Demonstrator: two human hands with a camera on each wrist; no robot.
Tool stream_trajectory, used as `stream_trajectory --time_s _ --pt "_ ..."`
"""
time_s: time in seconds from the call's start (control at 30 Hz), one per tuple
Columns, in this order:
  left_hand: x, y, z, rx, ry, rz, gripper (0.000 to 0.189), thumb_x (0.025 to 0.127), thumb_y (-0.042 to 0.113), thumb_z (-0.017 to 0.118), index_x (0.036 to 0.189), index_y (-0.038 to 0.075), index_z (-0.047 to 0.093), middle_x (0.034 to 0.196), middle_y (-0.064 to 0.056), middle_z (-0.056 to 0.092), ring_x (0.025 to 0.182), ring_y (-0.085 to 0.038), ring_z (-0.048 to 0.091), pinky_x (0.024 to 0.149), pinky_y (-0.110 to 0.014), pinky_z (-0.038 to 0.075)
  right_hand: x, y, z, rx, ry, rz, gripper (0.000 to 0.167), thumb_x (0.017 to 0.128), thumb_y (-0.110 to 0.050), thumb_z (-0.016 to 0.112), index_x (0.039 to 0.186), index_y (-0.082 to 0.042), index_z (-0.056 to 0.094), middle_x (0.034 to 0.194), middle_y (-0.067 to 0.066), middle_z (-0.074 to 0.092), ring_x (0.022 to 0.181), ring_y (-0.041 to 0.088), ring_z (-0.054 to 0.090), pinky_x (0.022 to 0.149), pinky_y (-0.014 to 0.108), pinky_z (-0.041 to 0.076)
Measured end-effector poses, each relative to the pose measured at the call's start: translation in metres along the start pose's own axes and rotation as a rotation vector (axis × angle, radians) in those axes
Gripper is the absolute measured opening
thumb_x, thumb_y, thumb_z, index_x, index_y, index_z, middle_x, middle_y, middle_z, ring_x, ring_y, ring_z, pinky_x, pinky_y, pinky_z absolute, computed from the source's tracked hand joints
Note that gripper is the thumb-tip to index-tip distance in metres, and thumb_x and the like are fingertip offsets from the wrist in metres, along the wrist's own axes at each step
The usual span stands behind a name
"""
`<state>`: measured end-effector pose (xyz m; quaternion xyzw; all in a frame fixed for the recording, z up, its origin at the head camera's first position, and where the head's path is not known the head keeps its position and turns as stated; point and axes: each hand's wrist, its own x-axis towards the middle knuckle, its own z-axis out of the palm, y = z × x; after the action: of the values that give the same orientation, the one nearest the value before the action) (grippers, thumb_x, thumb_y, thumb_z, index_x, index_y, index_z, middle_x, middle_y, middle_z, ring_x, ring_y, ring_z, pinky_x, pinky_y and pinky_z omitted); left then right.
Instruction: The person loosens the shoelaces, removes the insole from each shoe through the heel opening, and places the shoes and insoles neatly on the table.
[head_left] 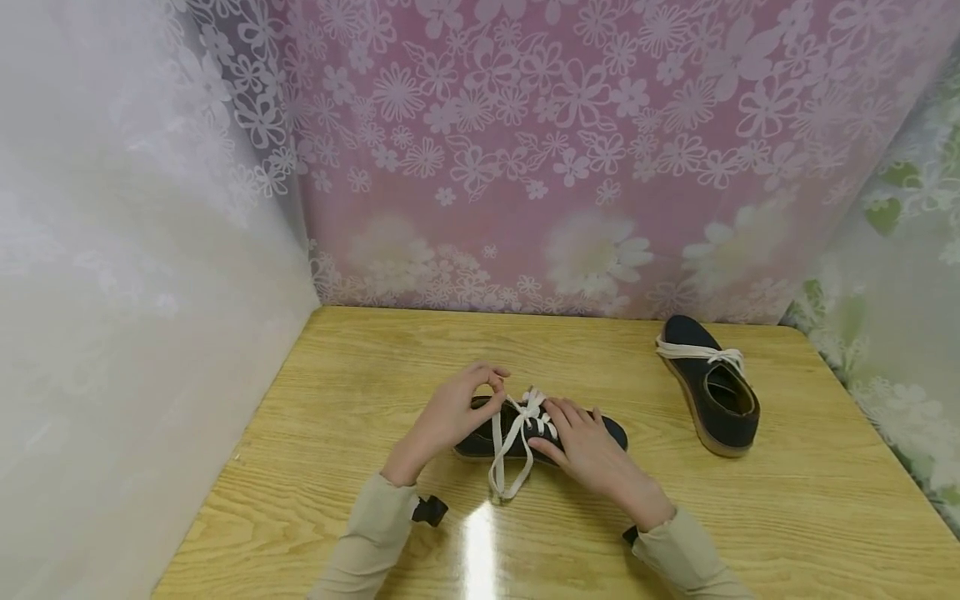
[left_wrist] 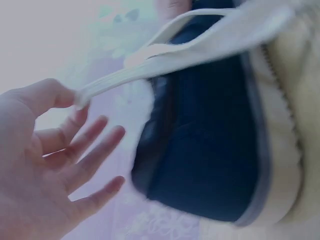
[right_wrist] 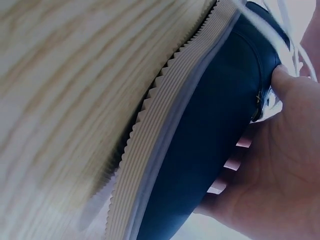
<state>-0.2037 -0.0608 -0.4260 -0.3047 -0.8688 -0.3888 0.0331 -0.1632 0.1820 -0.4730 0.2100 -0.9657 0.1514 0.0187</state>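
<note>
A dark navy shoe [head_left: 616, 432] with a pale ridged sole lies sideways on the table, toe to the right. My left hand [head_left: 455, 412] is over its heel end, pinching the end of a white shoelace [left_wrist: 117, 77] between thumb and forefinger. The other fingers spread loosely in the left wrist view. From the knotted lacing, a long white loop hangs over the shoe's near side. Across the front of the shoe rests my right hand [head_left: 588, 450], fingers extended over the upper beside the laces. In the right wrist view its thumb touches the edge of the lacing.
A second navy shoe [head_left: 731, 429], its white laces tied and wrapped across the front, stands at the back right of the wooden table [head_left: 360, 367]. A pink floral curtain [head_left: 487, 167] hangs behind the table, with pale sheeting [head_left: 150, 333] on the left side.
</note>
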Motion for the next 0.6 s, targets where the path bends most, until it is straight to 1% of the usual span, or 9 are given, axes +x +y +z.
stream_trajectory --time_s 0.07,0.1,0.17,0.23,0.3,0.37,0.47,0.53,0.6 --pt "0.0 -0.002 -0.007 -0.031 0.053 -0.002 0.009 0.102 0.018 0.063 0.095 0.014 0.065 0.132 -0.004 0.063 0.12 -0.028 0.062 0.098 -0.049 0.051 0.0 0.0 0.0 -0.003 0.005 0.0 0.073 0.102 -0.053 0.053 0.151 0.0 0.043 0.15 0.022 0.047 0.139 0.044 0.043 0.107 0.072 0.031" --pt "0.0 -0.003 -0.011 -0.038 0.07 -0.009 0.009 0.102 0.018 0.063 0.094 0.014 0.065 0.132 -0.004 0.063 0.121 -0.028 0.061 0.1 -0.05 0.05 0.0 0.0 0.0 -0.004 0.007 -0.001 0.073 0.102 -0.053 0.054 0.151 0.0 0.043 0.15 0.022 0.047 0.139 0.044 0.043 0.107 0.072 0.032" --pt "-0.001 -0.005 -0.017 -0.038 0.078 -0.021 0.009 0.102 0.019 0.064 0.094 0.014 0.066 0.131 -0.004 0.064 0.121 -0.029 0.061 0.101 -0.05 0.048 0.0 0.0 0.0 -0.006 0.008 -0.001 0.073 0.102 -0.052 0.054 0.151 0.0 0.044 0.15 0.022 0.048 0.139 0.044 0.043 0.107 0.072 0.032" --pt "-0.002 -0.007 -0.021 -0.031 0.05 -0.035 0.011 0.102 0.019 0.064 0.094 0.012 0.067 0.128 -0.005 0.065 0.119 -0.028 0.062 0.101 -0.051 0.048 0.001 0.001 0.0 -0.005 0.005 -0.001 0.074 0.102 -0.053 0.054 0.151 0.0 0.043 0.151 0.022 0.047 0.14 0.044 0.043 0.108 0.072 0.031" --pt "-0.003 -0.008 -0.023 -0.023 0.009 -0.051 0.013 0.103 0.023 0.063 0.098 0.012 0.069 0.126 -0.005 0.066 0.117 -0.027 0.064 0.1 -0.05 0.05 0.001 0.001 0.0 -0.005 0.002 0.0 0.074 0.102 -0.054 0.053 0.152 0.0 0.043 0.151 0.022 0.046 0.14 0.044 0.042 0.108 0.072 0.031" --pt "-0.004 -0.008 -0.023 -0.034 -0.028 -0.076 0.017 0.103 0.027 0.063 0.108 0.012 0.07 0.126 -0.005 0.066 0.116 -0.026 0.065 0.098 -0.051 0.051 0.001 0.002 0.0 -0.002 -0.003 0.002 0.075 0.102 -0.055 0.052 0.152 0.0 0.042 0.152 0.022 0.046 0.141 0.044 0.041 0.108 0.072 0.03" --pt "-0.005 -0.005 -0.018 -0.04 -0.056 -0.093 0.027 0.102 0.031 0.063 0.123 0.014 0.067 0.13 -0.005 0.065 0.118 -0.026 0.065 0.096 -0.051 0.052 0.001 0.002 0.0 0.003 -0.011 0.002 0.075 0.102 -0.056 0.05 0.152 -0.001 0.041 0.152 0.022 0.045 0.142 0.044 0.04 0.109 0.072 0.029" --pt "-0.004 -0.002 -0.011 -0.022 -0.074 -0.079 0.031 0.102 0.032 0.064 0.127 0.014 0.065 0.131 -0.004 0.065 0.119 -0.026 0.064 0.096 -0.048 0.053 0.0 0.002 0.0 0.007 -0.015 0.001 0.075 0.102 -0.056 0.05 0.152 -0.001 0.041 0.152 0.021 0.045 0.142 0.044 0.04 0.109 0.072 0.029" --pt "-0.003 0.0 -0.003 0.03 -0.093 -0.039 0.032 0.101 0.031 0.066 0.127 0.013 0.067 0.129 -0.003 0.065 0.118 -0.024 0.064 0.097 -0.044 0.053 0.0 0.002 0.0 0.008 -0.017 -0.001 0.074 0.102 -0.055 0.05 0.152 -0.001 0.041 0.152 0.021 0.045 0.141 0.044 0.041 0.108 0.072 0.029"
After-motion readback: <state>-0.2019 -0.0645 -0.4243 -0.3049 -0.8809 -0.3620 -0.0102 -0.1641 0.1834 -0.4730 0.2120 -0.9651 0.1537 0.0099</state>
